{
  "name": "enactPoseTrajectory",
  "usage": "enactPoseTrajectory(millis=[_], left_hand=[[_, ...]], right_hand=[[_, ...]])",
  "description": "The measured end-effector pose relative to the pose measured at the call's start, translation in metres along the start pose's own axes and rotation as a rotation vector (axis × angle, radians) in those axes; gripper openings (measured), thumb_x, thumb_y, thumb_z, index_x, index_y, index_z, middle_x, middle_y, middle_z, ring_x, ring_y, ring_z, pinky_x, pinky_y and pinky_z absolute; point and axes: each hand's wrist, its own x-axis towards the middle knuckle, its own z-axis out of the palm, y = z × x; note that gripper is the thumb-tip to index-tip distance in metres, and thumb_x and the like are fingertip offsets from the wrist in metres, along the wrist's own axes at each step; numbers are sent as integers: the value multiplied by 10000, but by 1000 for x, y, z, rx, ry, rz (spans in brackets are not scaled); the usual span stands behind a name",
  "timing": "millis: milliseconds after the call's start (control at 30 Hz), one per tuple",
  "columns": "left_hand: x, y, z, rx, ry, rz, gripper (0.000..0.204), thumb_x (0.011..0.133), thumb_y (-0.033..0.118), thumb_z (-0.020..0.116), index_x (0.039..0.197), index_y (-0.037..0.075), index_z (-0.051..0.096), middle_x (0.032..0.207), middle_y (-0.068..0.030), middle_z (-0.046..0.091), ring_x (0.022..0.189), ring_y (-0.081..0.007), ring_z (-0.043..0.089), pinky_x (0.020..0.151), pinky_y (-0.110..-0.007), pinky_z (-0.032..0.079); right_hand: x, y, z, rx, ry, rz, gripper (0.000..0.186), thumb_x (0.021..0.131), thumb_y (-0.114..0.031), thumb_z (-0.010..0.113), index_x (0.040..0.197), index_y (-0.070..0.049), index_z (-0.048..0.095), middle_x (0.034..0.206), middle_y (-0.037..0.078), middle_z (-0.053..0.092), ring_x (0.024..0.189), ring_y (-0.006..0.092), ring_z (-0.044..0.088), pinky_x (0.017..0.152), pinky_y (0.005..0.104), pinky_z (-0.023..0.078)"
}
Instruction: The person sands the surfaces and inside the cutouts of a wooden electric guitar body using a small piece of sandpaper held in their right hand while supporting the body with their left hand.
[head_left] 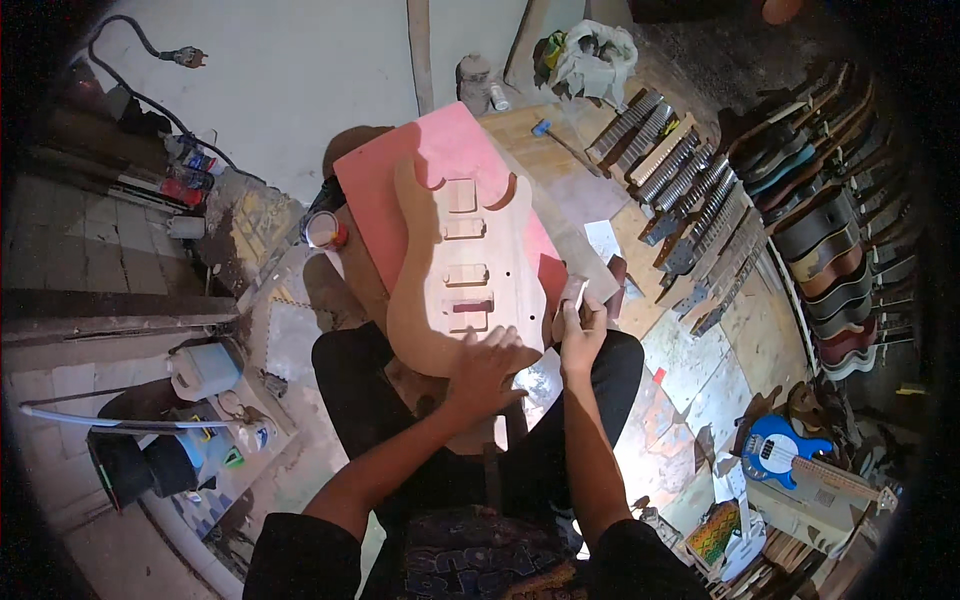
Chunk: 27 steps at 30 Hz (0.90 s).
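A bare, pale wooden electric guitar body point(425, 300) lies in front of me, its cutaway horns pointing away. Several pickup cavities and a few small holes are cut into its face. Beneath it, a pink board point(370, 180) sticks out on both sides. My left hand point(487, 365) lies flat on the near end of the body, fingers spread, holding nothing. Just off the body's right edge, my right hand point(582, 335) pinches a small, folded, greyish piece of sandpaper point(575, 291) between thumb and fingers.
Several guitar necks point(685, 170) lie in rows at the upper right, with guitar bodies point(825, 250) racked beyond. A blue guitar point(775, 450) rests at the lower right. A round tin point(322, 231) stands left of the pink board, and a blue-headed hammer point(565, 145) lies behind.
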Motion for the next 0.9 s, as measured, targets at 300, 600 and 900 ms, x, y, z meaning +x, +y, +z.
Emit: enactPoseTrajectory(millis=[300,600,900], left_hand=[[7,6,27,13,139,-16,970,771,591,752,1482,14,434,1544,-210,408,1467,-371,334,1206,-593,235],[-22,-34,1,29,-44,43,845,872,514,701,1530,70,410,1600,-203,368,1506,-383,301,1226,-556,225],[-66,-90,-26,207,-48,-216,960,841,629,672,1535,22,402,1612,-218,336,1503,-390,300,1221,-574,225]], right_hand=[[-4,-1,-1,37,18,28,352,960,35,659,1294,62,554,1286,130,636,1188,173,606,1031,302,459],[-5,-8,-3,-29,14,64,338,948,31,677,1261,63,556,1251,120,630,1188,173,594,1028,306,458],[1,10,-9,18,43,111,308,955,-21,691,1242,31,591,1212,102,658,1104,156,614,967,302,477]])
